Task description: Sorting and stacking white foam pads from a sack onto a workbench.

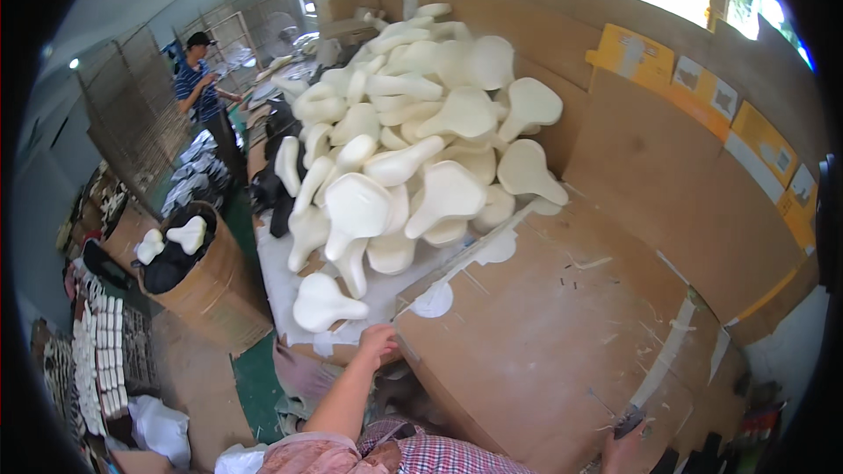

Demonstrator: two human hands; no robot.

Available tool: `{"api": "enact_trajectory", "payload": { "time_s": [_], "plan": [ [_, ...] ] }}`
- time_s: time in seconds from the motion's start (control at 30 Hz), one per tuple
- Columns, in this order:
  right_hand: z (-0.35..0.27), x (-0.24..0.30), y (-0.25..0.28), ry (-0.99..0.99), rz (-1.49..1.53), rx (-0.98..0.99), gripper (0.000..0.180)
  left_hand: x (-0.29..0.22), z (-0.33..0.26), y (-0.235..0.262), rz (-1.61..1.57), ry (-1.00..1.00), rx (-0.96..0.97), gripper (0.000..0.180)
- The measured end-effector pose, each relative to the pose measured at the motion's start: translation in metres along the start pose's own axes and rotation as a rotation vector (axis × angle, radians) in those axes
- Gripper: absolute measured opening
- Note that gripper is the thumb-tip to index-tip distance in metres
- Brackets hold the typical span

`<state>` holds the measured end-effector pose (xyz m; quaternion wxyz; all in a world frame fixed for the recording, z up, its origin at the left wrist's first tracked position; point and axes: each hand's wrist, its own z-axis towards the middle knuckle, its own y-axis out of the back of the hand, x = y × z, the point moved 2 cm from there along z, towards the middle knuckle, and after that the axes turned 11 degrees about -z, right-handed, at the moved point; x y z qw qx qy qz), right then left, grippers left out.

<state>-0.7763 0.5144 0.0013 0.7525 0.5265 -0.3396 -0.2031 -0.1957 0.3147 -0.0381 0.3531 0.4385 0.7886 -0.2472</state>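
My left hand (378, 345) is at the left edge of the cardboard-covered tabletop, fingers loosely bent and partly apart, with nothing seen in them. Just beyond it, to the left, one cream-white foam bicycle saddle pad (323, 302) lies apart at the front of a large heap. Further saddle pads (448, 193) are piled high behind it. At the lower right, my right hand (622, 449) is closed around a small dark-handled tool (629, 422); a thin shaft seems to stick out toward the tabletop. Its exact kind is not clear.
The brown tabletop (536, 325) carries scraps and tape, with cardboard walls (667, 158) along its far and right sides. At left stands a cardboard drum (206, 290) holding black material and two white pads. A person (204, 92) stands far left. Stacked white pieces (101, 351) sit lower left.
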Motion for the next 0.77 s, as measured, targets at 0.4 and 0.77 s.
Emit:
{"api": "enact_trajectory", "payload": {
  "time_s": [0.4, 0.77],
  "plan": [
    [-0.031, 0.099, -0.011, 0.334, -0.208, 0.281, 0.054, 0.073, -0.041, 0.18, 0.033, 0.064, -0.081, 0.031],
    [-0.221, 0.413, -0.02, 1.097, 0.189, 0.761, 0.046, 0.132, -0.08, 0.406, -0.388, 0.105, -0.413, 0.037]
  ]
}}
